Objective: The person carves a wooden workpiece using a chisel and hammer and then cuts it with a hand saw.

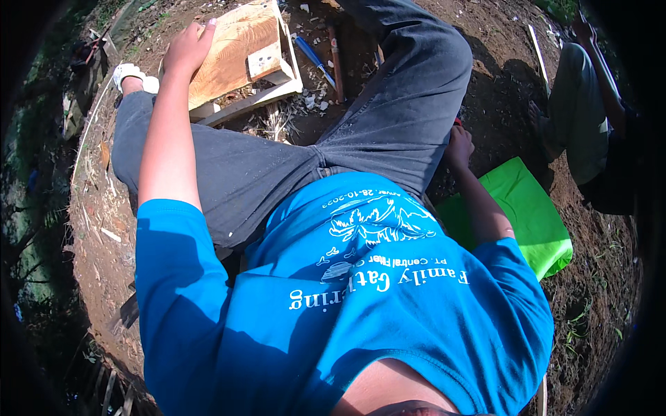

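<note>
Wooden box (232, 55) lies under the left hand (189, 48); the right hand (460, 148) is beside a red object (458, 121). Whether either's fingers grip, I cannot tell; a loose hold could let the box shift if knocked.

My left hand (189, 50) upon wooden box (239, 52) | blue-handled tool (314, 61) to its right | green sheet (531, 208) near my right hand (459, 148)

Outdoors, brown soil (600, 260) lies in bright sunlight and dark shadow (510, 93), scattered with pale wood chips (111, 235); shaded greenery (38, 104) borders the left, small weeds (574, 329) the lower right.
</note>
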Available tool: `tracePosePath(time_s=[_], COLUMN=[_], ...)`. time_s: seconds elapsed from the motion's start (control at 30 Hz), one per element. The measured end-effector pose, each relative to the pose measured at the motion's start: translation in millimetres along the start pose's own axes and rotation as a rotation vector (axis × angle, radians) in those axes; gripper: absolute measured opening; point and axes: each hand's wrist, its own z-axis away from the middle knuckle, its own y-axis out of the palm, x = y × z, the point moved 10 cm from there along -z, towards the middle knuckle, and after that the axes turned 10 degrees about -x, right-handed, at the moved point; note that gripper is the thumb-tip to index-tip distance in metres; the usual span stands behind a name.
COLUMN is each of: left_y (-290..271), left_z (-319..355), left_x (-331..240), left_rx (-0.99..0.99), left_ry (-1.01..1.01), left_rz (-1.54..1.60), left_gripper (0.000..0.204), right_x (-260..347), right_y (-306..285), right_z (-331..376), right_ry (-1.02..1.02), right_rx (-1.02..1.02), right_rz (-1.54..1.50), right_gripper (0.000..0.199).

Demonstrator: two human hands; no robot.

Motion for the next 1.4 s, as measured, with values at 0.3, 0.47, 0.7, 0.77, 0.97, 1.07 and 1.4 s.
tracePosePath(time_s=[0.3, 0.47, 0.7, 0.77, 0.97, 1.07, 1.4], left_y=[-33.3, -61.9, -53.8, -59.6, 33.7, 14.1, -51.8], left_z=[12.9, 18.7, 32.3, 46.9, 36.7, 33.4, -12.1], left_x=[-8.7, -7.1, 31.9, 56.4, 157.0, 132.5, 111.8], left_rx=[-0.112, -0.244, -0.777, -0.854, -0.165, -0.117, -0.219], left_ry=[-0.045, -0.15, 0.096, -0.332, -0.517, -0.481, -0.34], left_rz=[0.105, 0.074, -0.141, -0.209, 0.593, 0.758, 0.493], left_gripper=[0.049, 0.051, 0.051, 0.049, 0.098, 0.087, 0.056], right_x=[-23.4, -15.0, 97.1, 139.2, 280.5, 310.5, 337.7], right_y=[-74.5, -203.8, -272.6, -253.0, -178.2, -166.4, -137.8], right_z=[-29.7, -66.0, -107.2, -108.7, -98.9, -85.2, -63.7], right_ry=[0.614, 0.651, 0.239, 0.239, 0.037, 0.002, -0.031], right_rx=[-0.077, -0.346, -0.082, -0.151, 0.226, 0.288, 0.433], right_rz=[-1.183, -1.535, -1.782, -1.6, -1.683, -1.677, -1.606], right_gripper=[0.035, 0.028, 0.027, 0.03, 0.03, 0.031, 0.029])
